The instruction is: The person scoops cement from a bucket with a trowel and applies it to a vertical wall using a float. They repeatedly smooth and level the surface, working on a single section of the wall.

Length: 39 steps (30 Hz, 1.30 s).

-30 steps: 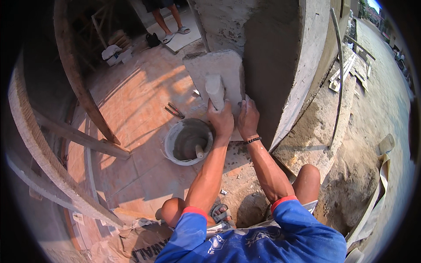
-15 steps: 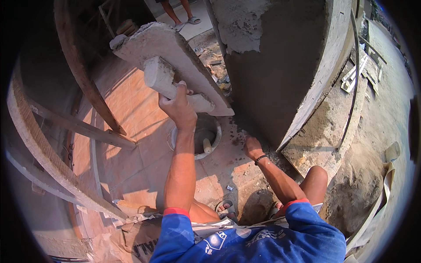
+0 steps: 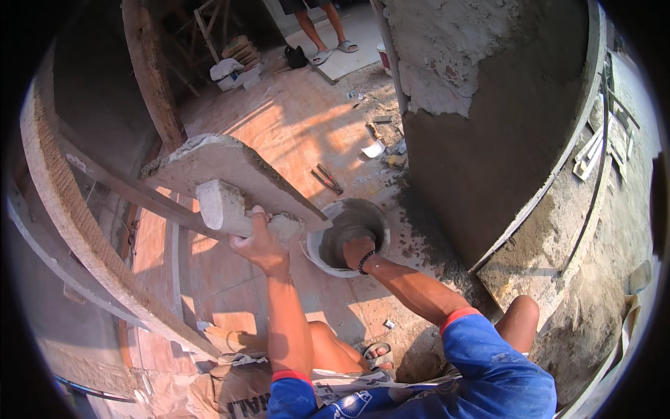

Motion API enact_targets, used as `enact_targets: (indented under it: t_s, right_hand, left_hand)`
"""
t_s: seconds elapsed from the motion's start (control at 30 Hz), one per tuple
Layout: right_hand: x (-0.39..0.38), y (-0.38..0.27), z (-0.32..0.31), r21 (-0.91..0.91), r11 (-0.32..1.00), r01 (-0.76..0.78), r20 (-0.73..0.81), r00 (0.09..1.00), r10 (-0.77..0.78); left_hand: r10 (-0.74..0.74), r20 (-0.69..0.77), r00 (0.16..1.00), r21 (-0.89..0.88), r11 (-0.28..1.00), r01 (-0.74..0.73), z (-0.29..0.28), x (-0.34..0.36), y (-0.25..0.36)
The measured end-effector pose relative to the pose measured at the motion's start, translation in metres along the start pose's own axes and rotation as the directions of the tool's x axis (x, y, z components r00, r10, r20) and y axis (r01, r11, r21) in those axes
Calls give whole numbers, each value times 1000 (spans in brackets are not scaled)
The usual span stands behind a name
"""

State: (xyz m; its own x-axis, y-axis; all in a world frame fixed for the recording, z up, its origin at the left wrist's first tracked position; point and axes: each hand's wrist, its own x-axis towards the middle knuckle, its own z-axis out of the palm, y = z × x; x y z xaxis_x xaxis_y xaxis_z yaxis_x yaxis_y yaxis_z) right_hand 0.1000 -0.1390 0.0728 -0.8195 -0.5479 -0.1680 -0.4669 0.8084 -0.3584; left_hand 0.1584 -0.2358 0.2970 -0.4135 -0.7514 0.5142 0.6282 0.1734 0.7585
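In the bucket (image 3: 368, 215), the right hand's (image 3: 358, 251) grip cannot be told; a ten-o'clock float (image 3: 227, 162) is clasped by the left hand (image 3: 264, 244).

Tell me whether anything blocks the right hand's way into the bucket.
Nothing visible does: the right hand is already inside the open bucket. The handled board in the left hand overlaps only the bucket's left rim in this view. What the right hand touches inside is hidden.

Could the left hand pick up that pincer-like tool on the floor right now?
Probably not: the left hand is gripping the mortar-caked board by its handle, though nothing seems to cover the pincer-like tool.
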Motion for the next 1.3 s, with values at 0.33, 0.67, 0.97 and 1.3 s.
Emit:
enact_targets:
  t_s: [0.33,0.67,0.97,1.3]
  right_hand:
    - [-45,22,-5,196,980,-25,-71,997,40]
    - [-210,67,-38,753,613,-239,-158,839,521]
    - [-205,93,67,762,509,-400,177,885,431]
    - [-107,185,117,824,442,-356,-29,751,659]
  left_hand:
    - [63,52,997,71,995,-67,-42,-11,-24]
    - [-62,-55,997,115,991,68,-55,-22,-6]
    - [-27,-55,998,72,997,31,-53,-19,-21]
    - [-81,-57,995,73,994,85,-62,-17,-15]
